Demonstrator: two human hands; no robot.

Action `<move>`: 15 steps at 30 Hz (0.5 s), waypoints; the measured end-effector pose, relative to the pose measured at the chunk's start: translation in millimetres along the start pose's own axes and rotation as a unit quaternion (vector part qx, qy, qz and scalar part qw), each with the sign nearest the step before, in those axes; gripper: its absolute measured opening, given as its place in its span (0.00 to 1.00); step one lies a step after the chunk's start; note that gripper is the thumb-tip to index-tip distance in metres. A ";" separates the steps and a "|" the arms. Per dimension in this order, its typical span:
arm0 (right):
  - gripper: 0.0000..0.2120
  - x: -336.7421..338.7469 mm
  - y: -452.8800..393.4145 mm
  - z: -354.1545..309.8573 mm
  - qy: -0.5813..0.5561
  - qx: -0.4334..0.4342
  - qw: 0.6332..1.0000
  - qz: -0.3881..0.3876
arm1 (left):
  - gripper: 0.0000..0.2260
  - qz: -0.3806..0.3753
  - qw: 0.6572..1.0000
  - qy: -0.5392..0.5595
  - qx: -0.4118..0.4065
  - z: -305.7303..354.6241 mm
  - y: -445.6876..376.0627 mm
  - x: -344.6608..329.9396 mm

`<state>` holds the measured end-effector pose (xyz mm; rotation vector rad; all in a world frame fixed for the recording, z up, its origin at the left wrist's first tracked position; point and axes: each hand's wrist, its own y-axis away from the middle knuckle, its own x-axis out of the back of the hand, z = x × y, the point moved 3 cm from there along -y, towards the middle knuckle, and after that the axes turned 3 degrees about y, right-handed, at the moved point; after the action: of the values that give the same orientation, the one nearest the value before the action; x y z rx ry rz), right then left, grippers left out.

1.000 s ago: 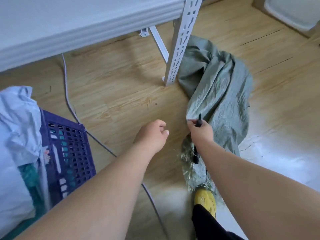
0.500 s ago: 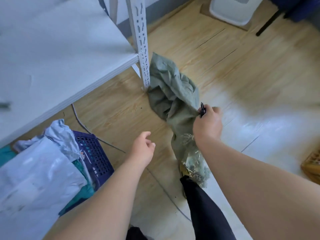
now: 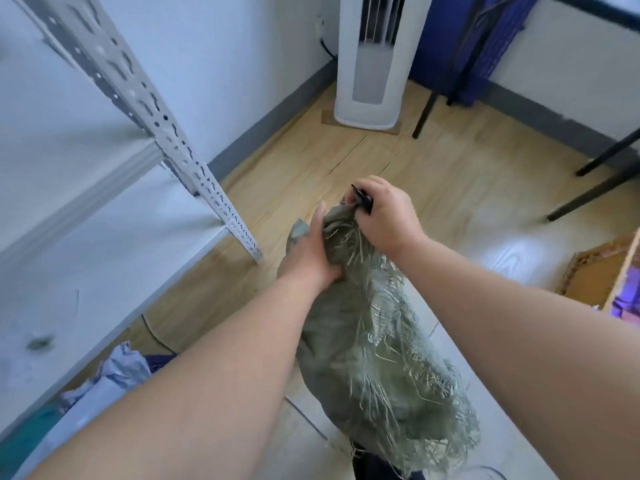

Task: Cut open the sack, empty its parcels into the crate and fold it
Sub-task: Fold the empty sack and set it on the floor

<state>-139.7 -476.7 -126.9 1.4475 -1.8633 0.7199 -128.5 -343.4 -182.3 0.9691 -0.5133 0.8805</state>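
Note:
The grey-green woven sack [image 3: 377,368] hangs limp in front of me, lifted off the floor, its frayed cut edge facing me. My right hand [image 3: 384,216] grips the sack's top edge together with a small black cutter [image 3: 362,199]. My left hand [image 3: 311,251] lies against the sack's left side just below, thumb hooked into the cloth. Grey and teal parcels [image 3: 104,382] are piled at the lower left; a dark blue edge of the crate [image 3: 157,360] peeks out behind them.
A white metal shelf with a perforated upright [image 3: 194,168] stands close on the left. A white tower fan [image 3: 372,60] stands in the far corner, black table legs [image 3: 602,188] at right, a cardboard box [image 3: 595,271] at the right edge. The floor is wood.
My right hand has raised the sack off the floor to chest height. My left hand, free before, now holds the sack's side. My view has tilted upward toward the room's corner.

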 end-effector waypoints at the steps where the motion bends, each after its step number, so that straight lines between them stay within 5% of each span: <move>1: 0.12 13.7 -8.5 2.6 0.001 0.004 1.000 -0.011 | 0.31 -0.007 1.000 -0.015 -0.005 19.5 -6.3 7.4; 3: 0.13 36.1 -23.8 12.7 0.005 0.000 1.000 -0.030 | 0.11 -0.016 1.000 -0.003 0.008 54.4 -22.9 18.5; 6: 0.15 69.5 -42.6 28.8 0.047 -0.009 0.999 0.013 | 0.08 0.012 0.976 0.182 0.119 91.5 -49.1 31.2; 8: 0.17 93.3 -54.2 37.4 0.090 -0.048 0.992 0.074 | 0.06 0.040 0.916 0.348 0.196 116.1 -58.7 43.5; 12: 0.13 106.9 -81.7 52.9 0.042 -0.156 0.987 0.019 | 0.16 0.095 0.886 0.407 0.201 154.6 -81.2 65.6; 15: 0.22 96.6 -94.8 68.0 -0.107 -0.235 0.966 -0.001 | 0.28 0.043 0.872 0.452 0.184 171.9 -114.4 67.6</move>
<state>-75.1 -609.2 -92.1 1.2468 -2.0191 0.0988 4.2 -497.0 -105.0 0.7542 0.4378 1.4207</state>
